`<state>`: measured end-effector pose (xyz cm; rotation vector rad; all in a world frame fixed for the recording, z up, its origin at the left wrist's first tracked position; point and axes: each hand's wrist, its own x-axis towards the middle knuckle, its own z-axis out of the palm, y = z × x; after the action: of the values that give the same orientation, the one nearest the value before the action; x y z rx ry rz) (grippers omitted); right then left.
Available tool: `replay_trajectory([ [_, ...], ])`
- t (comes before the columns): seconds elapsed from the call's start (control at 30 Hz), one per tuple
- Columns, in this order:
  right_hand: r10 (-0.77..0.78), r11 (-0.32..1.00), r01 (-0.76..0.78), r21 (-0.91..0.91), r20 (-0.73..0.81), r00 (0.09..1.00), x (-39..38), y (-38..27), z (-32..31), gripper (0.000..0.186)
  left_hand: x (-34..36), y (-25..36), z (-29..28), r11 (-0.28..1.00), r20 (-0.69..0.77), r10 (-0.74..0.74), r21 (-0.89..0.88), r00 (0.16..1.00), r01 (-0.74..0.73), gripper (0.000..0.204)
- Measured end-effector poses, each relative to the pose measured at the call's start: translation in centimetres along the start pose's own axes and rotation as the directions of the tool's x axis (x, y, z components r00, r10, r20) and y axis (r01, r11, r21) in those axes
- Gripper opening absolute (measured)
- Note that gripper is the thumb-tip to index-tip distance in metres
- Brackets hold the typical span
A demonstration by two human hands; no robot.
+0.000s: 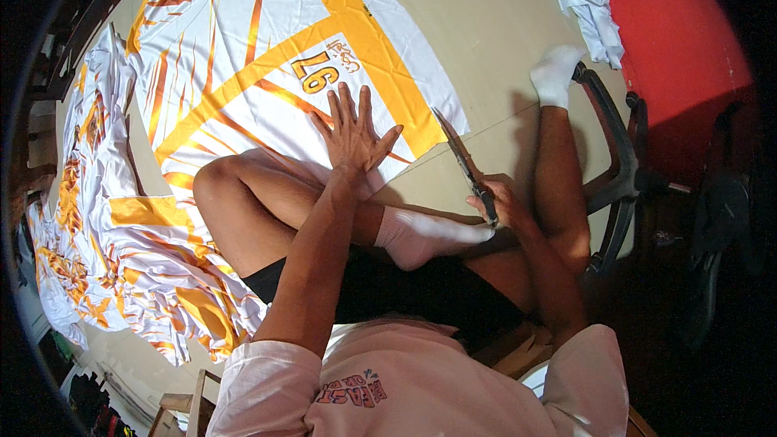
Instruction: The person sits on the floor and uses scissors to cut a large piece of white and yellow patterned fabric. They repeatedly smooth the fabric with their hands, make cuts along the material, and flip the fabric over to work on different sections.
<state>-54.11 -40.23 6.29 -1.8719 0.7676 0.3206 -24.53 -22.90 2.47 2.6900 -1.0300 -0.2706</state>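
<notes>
A pale T-shirt (405, 380) lies nearest the camera, and beyond it the person sits with legs folded beside a large printed fabric (235, 57) spread on the beige floor (477, 40). The left hand (354, 133) is palm down on this fabric with fingers spread, just below a printed number, and grips nothing. The right hand (506, 206) is closed around the handles of the scissors (463, 154), whose blades point away from the body and lie at the fabric's lower right corner, where the orange band (384, 65) meets the white margin (429, 73). The work on this piece looks only partly done: the fabric is laid out mostly flat, and its lower edge runs close past the end of the orange band, but the white margin remains alongside the band's right side. Whether the blades have parted any cloth at that corner cannot be told. At the left, a rumpled heap (146, 218) of similar white and orange cloth appears not laid out flat; whether it counts as finished or waiting is unclear. A white cloth (587, 4) lies well apart, near the red surface (672, 32).
</notes>
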Motion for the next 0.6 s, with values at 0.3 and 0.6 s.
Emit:
replay_trajectory([
  [0.3, -0.159, 0.983, 0.154, -0.1, -0.044, 0.986, -0.1, -2.1, 0.2, 0.043, 0.1, 0.7, -0.3, 0.997, -0.004, 0.067, -0.037, 0.998, -0.067, 0.111],
  [0.6, -0.12, 0.978, 0.107, -0.18, -0.064, 0.991, -0.7, -0.2, 0.5, 0.041, -0.3, 1.2, 1.7, 0.991, -0.018, 0.132, -0.025, 0.991, -0.132, 0.118],
])
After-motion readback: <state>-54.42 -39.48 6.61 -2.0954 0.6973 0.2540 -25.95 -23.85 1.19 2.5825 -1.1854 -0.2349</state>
